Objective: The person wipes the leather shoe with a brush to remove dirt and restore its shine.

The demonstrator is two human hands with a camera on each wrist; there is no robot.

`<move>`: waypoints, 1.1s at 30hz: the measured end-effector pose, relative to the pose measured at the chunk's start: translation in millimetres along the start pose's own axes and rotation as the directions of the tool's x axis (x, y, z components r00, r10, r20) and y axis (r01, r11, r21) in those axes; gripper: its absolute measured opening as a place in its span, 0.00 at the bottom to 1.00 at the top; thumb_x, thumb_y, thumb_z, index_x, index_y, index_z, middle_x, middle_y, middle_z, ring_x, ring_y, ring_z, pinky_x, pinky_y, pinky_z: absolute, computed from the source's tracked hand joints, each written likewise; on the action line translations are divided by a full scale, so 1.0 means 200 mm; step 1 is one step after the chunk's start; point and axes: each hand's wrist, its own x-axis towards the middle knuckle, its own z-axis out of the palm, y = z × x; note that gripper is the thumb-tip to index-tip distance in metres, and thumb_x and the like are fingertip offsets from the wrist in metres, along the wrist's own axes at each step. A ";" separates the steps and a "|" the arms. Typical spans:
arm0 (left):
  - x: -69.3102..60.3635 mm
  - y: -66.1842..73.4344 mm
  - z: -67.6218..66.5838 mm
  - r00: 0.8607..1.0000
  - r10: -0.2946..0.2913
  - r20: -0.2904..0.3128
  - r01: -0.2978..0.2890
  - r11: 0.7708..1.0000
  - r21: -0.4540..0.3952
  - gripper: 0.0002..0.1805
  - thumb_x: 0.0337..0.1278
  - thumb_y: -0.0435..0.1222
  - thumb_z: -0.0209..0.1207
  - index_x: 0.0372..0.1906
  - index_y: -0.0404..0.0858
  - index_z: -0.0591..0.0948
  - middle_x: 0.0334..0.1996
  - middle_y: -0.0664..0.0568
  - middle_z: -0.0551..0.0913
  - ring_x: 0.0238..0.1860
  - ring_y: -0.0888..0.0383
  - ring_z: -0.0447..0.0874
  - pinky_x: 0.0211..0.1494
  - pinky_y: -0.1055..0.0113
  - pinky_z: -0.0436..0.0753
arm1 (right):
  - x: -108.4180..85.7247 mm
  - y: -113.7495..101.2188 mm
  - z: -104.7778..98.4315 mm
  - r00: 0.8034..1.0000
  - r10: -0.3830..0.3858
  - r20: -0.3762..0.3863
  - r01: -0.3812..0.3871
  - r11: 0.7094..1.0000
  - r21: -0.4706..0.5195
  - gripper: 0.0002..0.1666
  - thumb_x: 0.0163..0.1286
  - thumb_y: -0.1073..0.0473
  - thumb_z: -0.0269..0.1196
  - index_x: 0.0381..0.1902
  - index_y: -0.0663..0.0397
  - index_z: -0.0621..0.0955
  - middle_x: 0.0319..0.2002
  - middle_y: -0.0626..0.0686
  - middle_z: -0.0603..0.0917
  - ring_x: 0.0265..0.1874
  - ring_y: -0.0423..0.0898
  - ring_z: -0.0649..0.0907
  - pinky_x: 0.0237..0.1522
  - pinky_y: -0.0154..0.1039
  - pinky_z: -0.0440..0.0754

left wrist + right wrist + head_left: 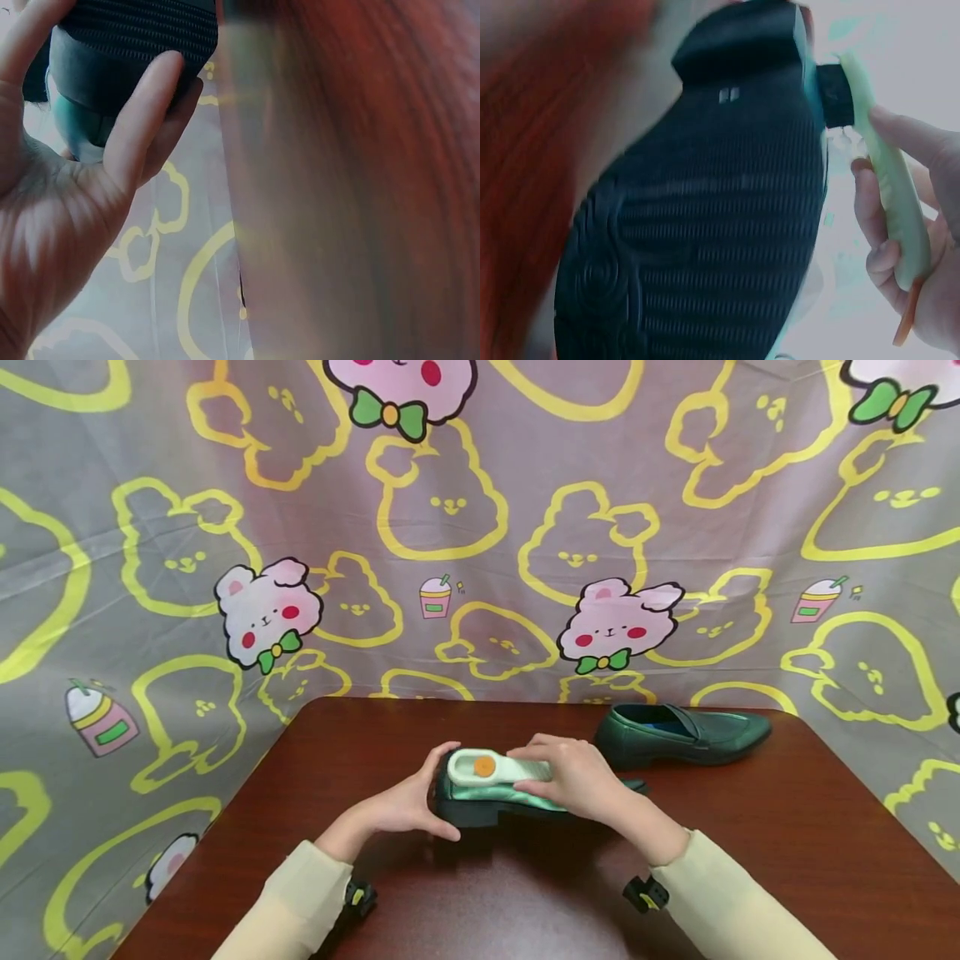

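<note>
A dark green leather shoe (480, 793) is held on its side above the table, its black ridged sole (705, 195) turned toward the right wrist camera. My left hand (401, 802) grips it round the heel (112, 45), thumb and fingers on opposite sides. In my right hand (581, 777) is a pale green shoe brush (528, 768) with an orange button (485, 766). Its dark head (835, 95) touches the shoe's side near the heel. The right wrist view shows fingers and thumb pinching the handle, with an orange strap (907, 315) hanging from its end.
The matching green loafer (682, 735) stands upright at the back right of the brown wooden table (360, 735), toe to the right. Behind the table hangs a grey curtain (510, 460) with cartoon prints.
</note>
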 end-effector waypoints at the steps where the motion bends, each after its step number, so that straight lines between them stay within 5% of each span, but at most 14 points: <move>1: 0.00 0.00 0.00 1.000 -0.010 0.004 0.010 1.000 -0.017 0.64 0.40 0.33 0.77 0.74 0.48 0.41 0.63 0.40 0.61 0.52 0.48 0.75 0.48 0.53 0.80 | 0.00 0.02 -0.01 0.999 0.038 -0.021 -0.038 0.999 -0.004 0.24 0.55 0.47 0.75 0.49 0.47 0.86 0.36 0.42 0.82 0.27 0.38 0.76 0.27 0.33 0.74; 5: -0.01 0.00 0.00 0.998 -0.057 0.018 0.058 0.996 -0.072 0.64 0.42 0.34 0.76 0.74 0.49 0.40 0.62 0.36 0.59 0.38 0.47 0.80 0.28 0.48 0.82 | 0.00 0.06 -0.03 0.987 0.130 -0.093 -0.133 0.991 -0.029 0.25 0.54 0.48 0.75 0.50 0.48 0.86 0.35 0.43 0.82 0.26 0.39 0.76 0.26 0.34 0.72; 11: -0.01 -0.01 0.00 0.998 -0.056 0.013 0.057 0.995 -0.077 0.63 0.41 0.33 0.76 0.74 0.50 0.41 0.62 0.37 0.58 0.50 0.45 0.73 0.28 0.47 0.82 | -0.04 0.05 -0.05 0.988 0.074 -0.136 -0.078 0.997 -0.026 0.25 0.53 0.51 0.76 0.49 0.49 0.86 0.35 0.43 0.81 0.23 0.38 0.74 0.23 0.33 0.72; 17: 0.00 -0.01 0.00 0.999 -0.033 -0.002 0.033 0.999 -0.042 0.63 0.39 0.32 0.77 0.74 0.49 0.43 0.62 0.40 0.61 0.55 0.45 0.68 0.29 0.52 0.83 | -0.08 0.00 -0.05 0.994 -0.107 0.033 0.104 0.991 0.081 0.24 0.56 0.47 0.74 0.50 0.44 0.85 0.37 0.39 0.80 0.29 0.34 0.76 0.29 0.31 0.75; 21: 0.01 -0.01 0.00 1.000 -0.014 -0.013 0.014 1.000 0.009 0.64 0.36 0.35 0.78 0.73 0.49 0.44 0.61 0.42 0.64 0.58 0.48 0.66 0.47 0.57 0.79 | -0.09 0.01 -0.03 0.978 -0.168 0.127 0.156 0.983 0.100 0.23 0.59 0.43 0.71 0.50 0.43 0.85 0.37 0.39 0.80 0.29 0.33 0.76 0.29 0.30 0.74; 24: 0.01 0.00 0.00 1.000 -0.008 -0.011 0.009 0.999 0.034 0.65 0.36 0.36 0.79 0.74 0.47 0.43 0.61 0.44 0.64 0.60 0.50 0.66 0.58 0.57 0.70 | -0.08 0.03 -0.03 0.978 -0.150 0.143 0.136 0.985 0.104 0.22 0.59 0.45 0.71 0.50 0.43 0.86 0.37 0.39 0.80 0.29 0.34 0.76 0.30 0.30 0.74; 28: 0.01 0.00 -0.01 1.000 -0.015 -0.004 0.015 1.000 0.024 0.64 0.38 0.35 0.78 0.74 0.48 0.43 0.63 0.45 0.63 0.62 0.51 0.65 0.62 0.55 0.67 | -0.07 0.08 -0.04 0.992 -0.080 0.102 0.069 0.991 0.110 0.22 0.57 0.48 0.73 0.50 0.43 0.85 0.37 0.38 0.81 0.30 0.35 0.76 0.31 0.32 0.75; 33: 0.00 0.01 -0.01 0.998 -0.063 0.003 0.063 0.998 -0.028 0.62 0.42 0.32 0.76 0.73 0.54 0.42 0.64 0.42 0.59 0.57 0.47 0.70 0.50 0.52 0.78 | -0.04 0.12 -0.07 0.999 0.049 0.018 -0.050 0.997 0.067 0.24 0.57 0.48 0.74 0.51 0.46 0.85 0.36 0.39 0.81 0.29 0.37 0.75 0.29 0.35 0.74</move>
